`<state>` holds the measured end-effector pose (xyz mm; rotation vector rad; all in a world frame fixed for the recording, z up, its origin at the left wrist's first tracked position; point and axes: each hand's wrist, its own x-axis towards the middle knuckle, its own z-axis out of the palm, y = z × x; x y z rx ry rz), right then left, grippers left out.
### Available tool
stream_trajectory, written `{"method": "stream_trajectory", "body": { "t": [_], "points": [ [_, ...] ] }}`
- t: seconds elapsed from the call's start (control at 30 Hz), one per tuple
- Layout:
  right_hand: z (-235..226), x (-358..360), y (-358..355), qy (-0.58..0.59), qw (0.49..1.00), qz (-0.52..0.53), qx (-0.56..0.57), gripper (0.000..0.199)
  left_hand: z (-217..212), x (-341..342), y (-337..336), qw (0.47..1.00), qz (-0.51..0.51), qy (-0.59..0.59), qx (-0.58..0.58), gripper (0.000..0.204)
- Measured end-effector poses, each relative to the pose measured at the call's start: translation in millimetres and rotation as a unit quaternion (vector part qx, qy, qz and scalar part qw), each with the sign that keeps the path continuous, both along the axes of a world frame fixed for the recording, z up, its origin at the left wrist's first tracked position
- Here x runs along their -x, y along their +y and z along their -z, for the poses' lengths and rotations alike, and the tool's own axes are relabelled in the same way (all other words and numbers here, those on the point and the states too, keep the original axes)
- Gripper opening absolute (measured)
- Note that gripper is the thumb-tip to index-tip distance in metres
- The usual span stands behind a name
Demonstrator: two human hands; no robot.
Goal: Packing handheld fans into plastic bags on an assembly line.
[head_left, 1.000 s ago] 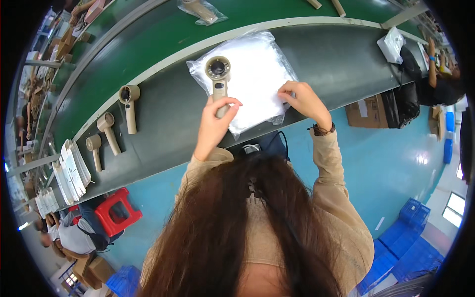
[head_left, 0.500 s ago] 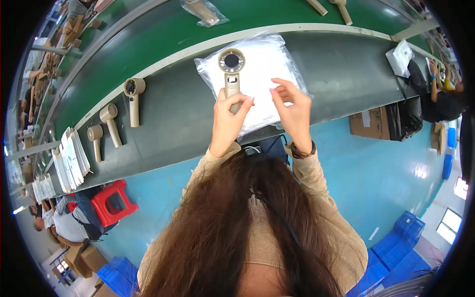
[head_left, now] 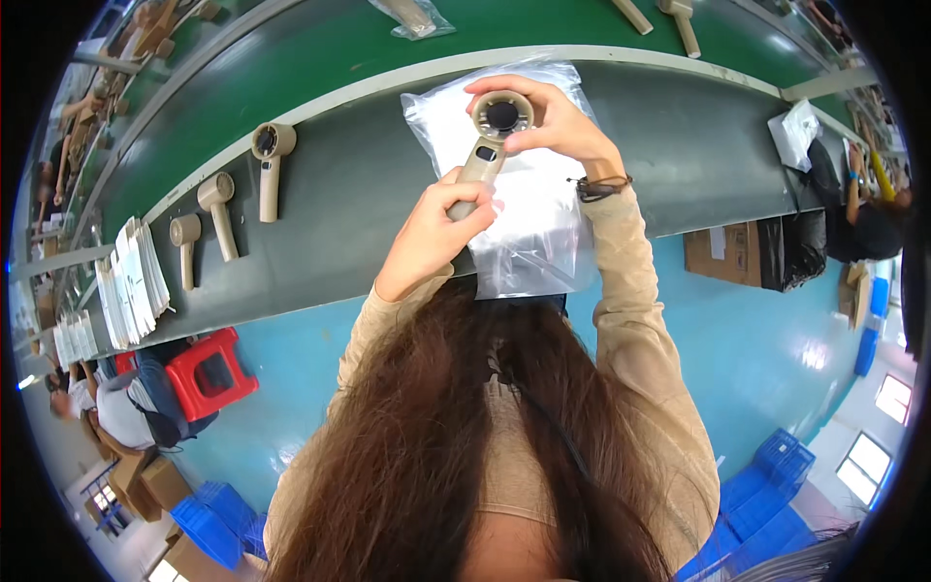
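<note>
- Beige handheld hair dryer [head_left: 488,141] is being held up above the grey table [head_left: 369,194], round head on top, handle pointing down-left.
- Left hand [head_left: 433,233] is clenching its grip around the lower handle of the dryer.
- Right hand [head_left: 551,124] is grasping the round head, fingers [head_left: 504,85] curling over the top rim, thumb on the side.
- Clear plastic bag [head_left: 529,218] is lying flat on the table right behind the dryer and both hands, its near end hanging past the table edge.
- Three more beige dryers are lying on the table to the left: one [head_left: 270,160] nearest, a second [head_left: 219,209] beside it, a third [head_left: 184,242] further left.
- Stack of white sheets [head_left: 131,281] is sitting at the far left of the table.
- Green conveyor belt [head_left: 320,53] is running behind the table, carrying a bagged item [head_left: 412,15] and further dryers [head_left: 679,19].
- Red plastic stool [head_left: 208,373] is standing on the blue floor below left, next to another person [head_left: 121,412].
- Cardboard box [head_left: 722,254] is sitting under the table on the right.
</note>
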<state>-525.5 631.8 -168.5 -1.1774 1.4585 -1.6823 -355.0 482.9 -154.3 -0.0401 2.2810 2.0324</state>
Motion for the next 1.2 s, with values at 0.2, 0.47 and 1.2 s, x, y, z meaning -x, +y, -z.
{"method": "stream_trajectory", "body": {
  "t": [0.2,0.47,1.2],
  "points": [
    [-21.9,-10.5,46.0,0.038,0.932,0.350,0.084,0.065,-12.9,-10.7,-3.3,0.971,-0.087,0.106,0.194,0.021],
    [-80.5,-123.4,59.8,0.183,0.816,0.498,0.229,0.105,-37.5,-1.7,15.7,0.962,-0.058,0.072,0.256,0.025],
    [-67.4,-141.2,56.2,0.508,0.741,0.418,-0.133,0.062,-4.1,-6.7,38.1,0.993,0.007,-0.042,-0.106,0.029]
  ]
}}
